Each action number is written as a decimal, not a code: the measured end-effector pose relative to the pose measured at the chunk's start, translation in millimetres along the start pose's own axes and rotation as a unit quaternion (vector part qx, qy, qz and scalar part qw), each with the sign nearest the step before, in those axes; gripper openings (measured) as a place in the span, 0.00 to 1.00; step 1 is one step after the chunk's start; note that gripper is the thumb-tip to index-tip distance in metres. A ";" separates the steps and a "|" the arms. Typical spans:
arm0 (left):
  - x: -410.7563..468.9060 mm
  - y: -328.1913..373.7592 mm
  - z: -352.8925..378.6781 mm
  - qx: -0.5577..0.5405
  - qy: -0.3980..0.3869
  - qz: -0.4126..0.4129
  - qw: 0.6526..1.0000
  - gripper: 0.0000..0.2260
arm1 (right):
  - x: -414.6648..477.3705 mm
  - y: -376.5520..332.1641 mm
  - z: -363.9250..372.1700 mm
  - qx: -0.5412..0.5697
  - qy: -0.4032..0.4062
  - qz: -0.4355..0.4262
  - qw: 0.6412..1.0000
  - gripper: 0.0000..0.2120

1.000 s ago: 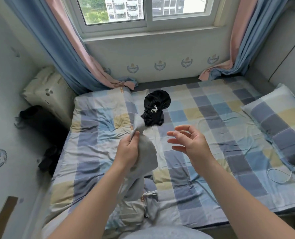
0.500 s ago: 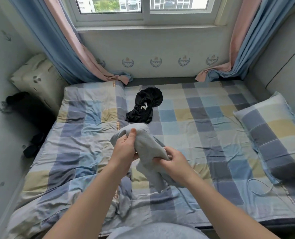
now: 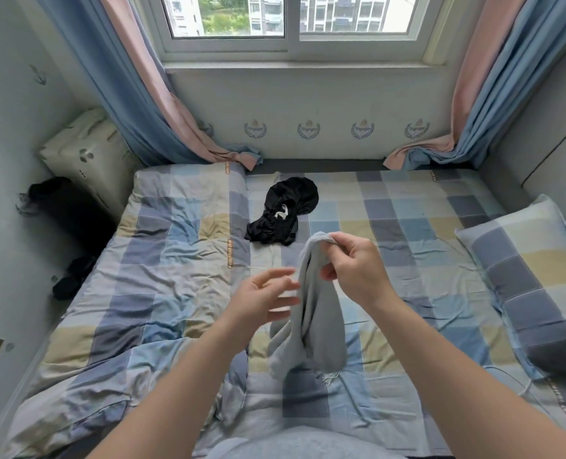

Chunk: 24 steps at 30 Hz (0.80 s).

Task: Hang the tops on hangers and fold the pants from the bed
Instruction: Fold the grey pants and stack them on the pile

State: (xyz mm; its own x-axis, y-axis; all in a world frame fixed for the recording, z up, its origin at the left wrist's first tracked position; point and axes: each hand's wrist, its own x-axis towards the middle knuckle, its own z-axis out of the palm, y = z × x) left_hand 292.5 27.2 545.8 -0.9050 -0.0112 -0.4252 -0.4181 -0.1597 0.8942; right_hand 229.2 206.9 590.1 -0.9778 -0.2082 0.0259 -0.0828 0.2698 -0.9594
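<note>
Now limp grey garment (image 3: 311,313) hangs bunched lengthwise.

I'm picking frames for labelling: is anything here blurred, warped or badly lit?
Head view: even daylight from the window, no glare or hard shadows; the left hand looks slightly motion-blurred, the right hand and grey garment sharp; the wide-angle lens bows the curtains.

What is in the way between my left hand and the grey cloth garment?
Nothing visible. The open left hand is beside the grey cloth garment hanging from the right hand; the crumpled black garment lies farther back on the checked bed.
</note>
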 end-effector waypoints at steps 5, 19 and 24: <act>6.0 -24.2 26.2 0.158 -0.043 -0.009 0.986 0.21 | 5.8 -24.1 5.4 0.103 0.005 0.012 0.995 0.13; 30.8 -27.6 34.2 0.405 0.080 0.039 0.910 0.24 | 5.9 -46.7 6.3 0.261 0.000 0.039 0.965 0.11; 38.7 -13.6 53.9 0.472 0.125 0.027 0.872 0.23 | 4.6 -48.4 7.1 0.278 -0.005 0.041 0.960 0.12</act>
State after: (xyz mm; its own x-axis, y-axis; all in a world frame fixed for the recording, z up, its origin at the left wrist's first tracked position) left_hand 259.0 82.1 524.7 -0.9295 -0.2275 -0.2904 -0.3602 0.7299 0.5810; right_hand 230.1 186.1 634.6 -0.9744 -0.2179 -0.0556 0.1121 -0.2564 -0.9600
